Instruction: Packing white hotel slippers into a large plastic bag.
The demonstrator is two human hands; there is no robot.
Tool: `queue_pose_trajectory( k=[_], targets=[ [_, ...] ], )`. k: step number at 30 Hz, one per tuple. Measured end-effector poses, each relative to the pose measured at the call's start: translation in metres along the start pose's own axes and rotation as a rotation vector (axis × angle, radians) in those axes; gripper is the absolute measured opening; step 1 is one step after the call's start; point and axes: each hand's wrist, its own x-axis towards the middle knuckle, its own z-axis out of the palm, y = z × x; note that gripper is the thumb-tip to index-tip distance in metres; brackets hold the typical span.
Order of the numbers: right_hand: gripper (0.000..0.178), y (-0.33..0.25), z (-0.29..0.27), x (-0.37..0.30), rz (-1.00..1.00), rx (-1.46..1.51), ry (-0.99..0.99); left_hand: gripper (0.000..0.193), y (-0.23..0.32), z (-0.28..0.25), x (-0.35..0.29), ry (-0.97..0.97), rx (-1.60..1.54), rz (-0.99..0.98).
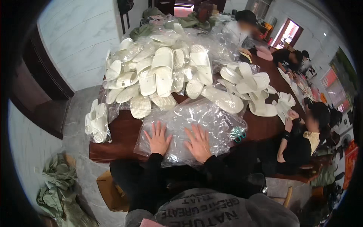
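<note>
Crinkly clear plastic bags [196,121] under flat left hand [158,139] & right hand [198,144].

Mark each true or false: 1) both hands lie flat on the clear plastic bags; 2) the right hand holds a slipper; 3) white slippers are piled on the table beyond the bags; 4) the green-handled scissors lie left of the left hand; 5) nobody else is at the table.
1) True: left hand and right hand press palm-down, fingers spread, on the clear plastic bags.
2) False: it holds nothing, only rests on the bags.
3) True: the white slippers are heaped on the table.
4) False: the scissors lie right of the right hand.
5) False: a seated person is at the right side.
</note>
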Motion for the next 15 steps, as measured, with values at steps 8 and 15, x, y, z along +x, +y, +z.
queue_pose_trajectory(
  k=[8,15],
  targets=[
    [0.054,-0.03,0.026,-0.029,-0.092,0.238,-0.099,0.067,-0.015,0.005,-0.001,-0.103,0.15,0.067],
    [0.05,0.001,0.051,-0.017,0.005,0.328,-0.139,0.043,-0.036,-0.023,0.02,-0.154,-0.385,-0.014]
  ],
)
